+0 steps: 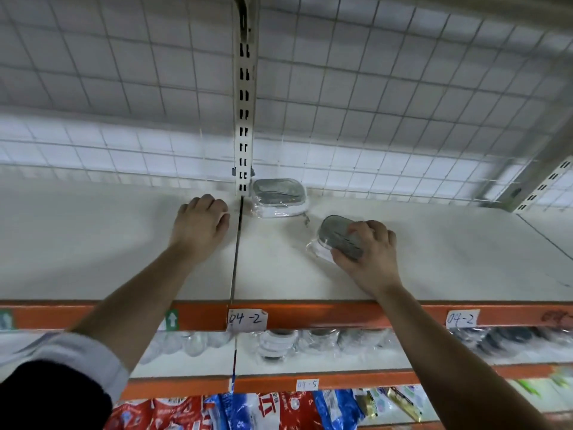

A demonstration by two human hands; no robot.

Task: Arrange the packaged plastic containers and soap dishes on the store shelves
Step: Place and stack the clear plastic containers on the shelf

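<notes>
Head view: soap dish [339, 240], a rounded grey slotted top on a white base in crinkled clear wrap, tilted over the pale top shelf [93, 243] at right, gripped by the right hand [370, 259]. A second soap dish [279, 197], also wrapped, lies farther back beside the slotted metal upright [245, 103]. The left hand [200, 223] rests on the shelf, fingers curled, holding nothing.

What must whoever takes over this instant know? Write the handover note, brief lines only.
Left hand: fingers curled, nothing seen in it, resting on the top shelf left of the seam.
Right hand: grips a wrapped soap dish, tilted, right of the seam.
Done: one wrapped dish sits at the back by the upright post.
Left: set the held dish down beside it; more wrapped packages lie on the shelf below.
</notes>
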